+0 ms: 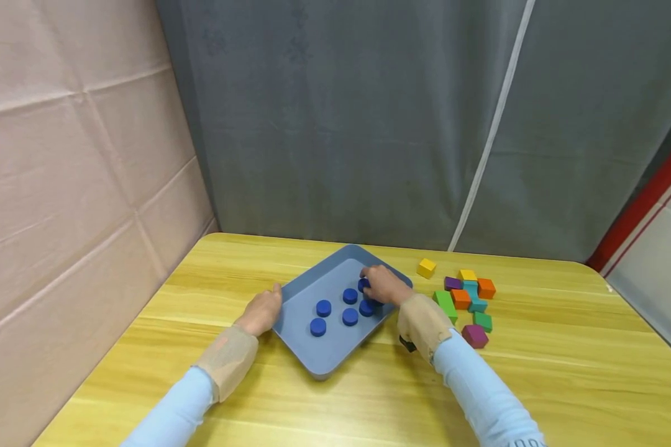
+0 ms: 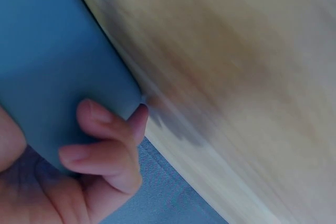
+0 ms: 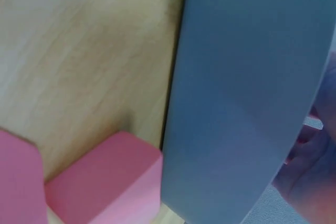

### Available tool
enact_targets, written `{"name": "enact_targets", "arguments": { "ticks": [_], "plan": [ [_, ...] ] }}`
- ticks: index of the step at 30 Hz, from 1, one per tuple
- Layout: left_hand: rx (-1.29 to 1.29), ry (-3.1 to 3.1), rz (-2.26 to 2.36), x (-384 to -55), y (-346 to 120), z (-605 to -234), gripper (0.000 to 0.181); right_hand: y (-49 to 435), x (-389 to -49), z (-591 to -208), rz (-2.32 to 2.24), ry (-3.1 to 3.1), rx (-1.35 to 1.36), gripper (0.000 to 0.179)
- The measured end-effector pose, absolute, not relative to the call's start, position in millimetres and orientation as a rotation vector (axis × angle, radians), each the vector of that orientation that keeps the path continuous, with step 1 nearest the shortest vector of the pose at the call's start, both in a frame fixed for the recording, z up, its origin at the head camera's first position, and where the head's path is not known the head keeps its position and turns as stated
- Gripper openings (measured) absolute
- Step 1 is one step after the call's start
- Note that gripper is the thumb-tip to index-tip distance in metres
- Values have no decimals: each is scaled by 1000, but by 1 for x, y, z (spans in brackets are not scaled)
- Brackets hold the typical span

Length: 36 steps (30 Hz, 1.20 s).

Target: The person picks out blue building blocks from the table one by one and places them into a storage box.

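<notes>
A blue-grey tray (image 1: 307, 354) sits turned at an angle on the table with several dark blue round discs (image 1: 350, 316) spread inside it. At its left side my left hand (image 1: 261, 310) grips the rim; the left wrist view has the fingers (image 2: 100, 158) curled against the tray's outer wall (image 2: 68, 51). My right hand (image 1: 384, 284) reaches over the right rim into the tray, with a blue disc (image 1: 363, 284) between thumb and index finger. Another disc lies partly under that hand. In the right wrist view the tray wall (image 3: 241, 93) hides most of the right fingers.
Right of the tray lie several coloured blocks: a yellow cube (image 1: 426, 268) at the back, a green block (image 1: 445, 305), an orange block (image 1: 486, 288) and a magenta block (image 1: 474, 336). A grey curtain (image 1: 335, 124) hangs behind the wooden table (image 1: 565, 347).
</notes>
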State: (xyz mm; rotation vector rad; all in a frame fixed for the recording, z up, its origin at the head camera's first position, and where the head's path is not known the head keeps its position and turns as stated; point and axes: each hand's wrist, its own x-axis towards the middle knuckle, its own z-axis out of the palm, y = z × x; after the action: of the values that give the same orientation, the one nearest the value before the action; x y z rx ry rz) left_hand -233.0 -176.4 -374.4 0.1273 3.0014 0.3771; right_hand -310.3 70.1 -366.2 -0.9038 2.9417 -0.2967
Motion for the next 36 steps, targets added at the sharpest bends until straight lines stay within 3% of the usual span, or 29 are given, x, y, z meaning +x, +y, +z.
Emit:
{"name": "enact_targets", "arguments": {
  "ticks": [25, 36],
  "plan": [
    [170, 3012, 389, -240, -187, -373, 40, 89, -300, -358, -446, 2951, -873, 25],
    [183, 3015, 378, -242, -193, -371, 27, 120, -283, -350, -671, 3003, -995, 24]
  ]
}}
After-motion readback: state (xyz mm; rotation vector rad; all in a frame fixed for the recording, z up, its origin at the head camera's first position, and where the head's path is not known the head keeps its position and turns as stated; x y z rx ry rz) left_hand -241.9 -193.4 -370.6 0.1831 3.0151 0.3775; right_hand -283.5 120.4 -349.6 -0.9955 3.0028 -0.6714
